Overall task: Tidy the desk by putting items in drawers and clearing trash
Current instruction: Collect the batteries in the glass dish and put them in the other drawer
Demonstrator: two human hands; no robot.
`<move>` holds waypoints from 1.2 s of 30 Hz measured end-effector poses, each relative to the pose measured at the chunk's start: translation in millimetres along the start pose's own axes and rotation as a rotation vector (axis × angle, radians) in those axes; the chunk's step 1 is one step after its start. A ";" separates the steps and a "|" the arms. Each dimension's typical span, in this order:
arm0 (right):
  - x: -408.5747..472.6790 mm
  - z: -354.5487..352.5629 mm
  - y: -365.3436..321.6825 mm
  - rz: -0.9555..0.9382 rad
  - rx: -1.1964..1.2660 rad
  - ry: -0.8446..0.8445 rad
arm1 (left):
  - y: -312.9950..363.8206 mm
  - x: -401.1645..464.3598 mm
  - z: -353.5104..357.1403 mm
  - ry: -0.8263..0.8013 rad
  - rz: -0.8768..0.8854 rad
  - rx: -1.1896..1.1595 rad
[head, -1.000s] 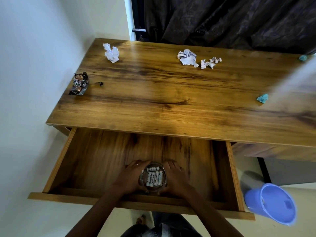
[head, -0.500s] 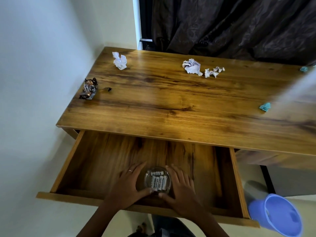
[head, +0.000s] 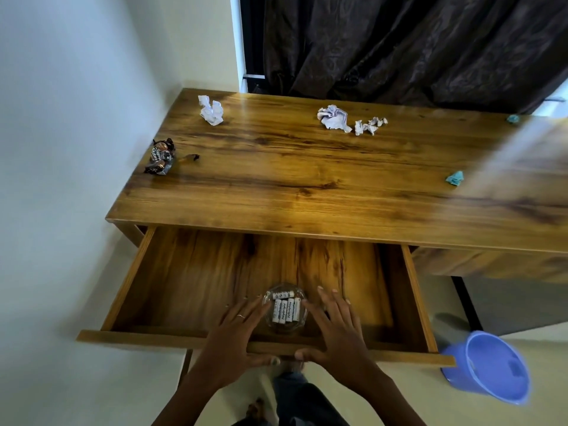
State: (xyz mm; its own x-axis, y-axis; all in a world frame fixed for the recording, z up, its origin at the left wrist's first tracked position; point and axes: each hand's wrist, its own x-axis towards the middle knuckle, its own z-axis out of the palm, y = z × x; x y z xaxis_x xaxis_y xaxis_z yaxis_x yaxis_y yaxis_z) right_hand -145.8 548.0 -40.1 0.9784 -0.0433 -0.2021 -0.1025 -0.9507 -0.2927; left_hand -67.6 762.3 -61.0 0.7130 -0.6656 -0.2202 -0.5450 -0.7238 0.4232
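A clear glass bowl [head: 285, 309] with several white batteries stands inside the open wooden drawer [head: 184, 281], near its front. My left hand [head: 236, 336] and my right hand [head: 335, 330] lie flat on either side of the bowl, fingers spread, thumbs over the drawer's front edge. Neither hand holds the bowl. On the desk top [head: 307, 179] lie crumpled white papers [head: 211, 110] [head: 333, 117] [head: 368, 126], a dark snack wrapper [head: 160, 156] and two teal scraps [head: 455, 178] [head: 512, 119].
A blue plastic bin [head: 491, 367] stands on the floor at the right of the drawer. A white wall runs along the left. A dark curtain [head: 399, 47] hangs behind the desk. A small dark scrap [head: 192, 157] lies beside the wrapper.
Both hands have let go of the glass bowl and drawn back toward the drawer's front edge, fingers now spread flat. The bowl stays in the drawer.
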 end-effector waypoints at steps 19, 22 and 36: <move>59.0 -13.9 6.2 0.064 -0.269 0.338 | -8.6 71.1 -20.4 0.349 0.010 0.167; 83.0 -19.7 7.4 0.056 -0.314 0.378 | -4.4 88.7 -26.9 0.389 -0.007 0.232; 146.6 -12.0 24.8 -0.094 -0.340 0.576 | 5.1 162.0 -37.1 0.533 0.076 0.414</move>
State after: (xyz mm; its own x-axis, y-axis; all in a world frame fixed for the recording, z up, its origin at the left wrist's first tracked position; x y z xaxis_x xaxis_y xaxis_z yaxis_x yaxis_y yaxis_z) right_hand -2.7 514.4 -65.8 0.9296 -0.0225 0.3680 -0.0420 -0.9981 0.0449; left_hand 61.5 657.5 -61.9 0.7283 -0.6137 0.3049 -0.6505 -0.7591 0.0261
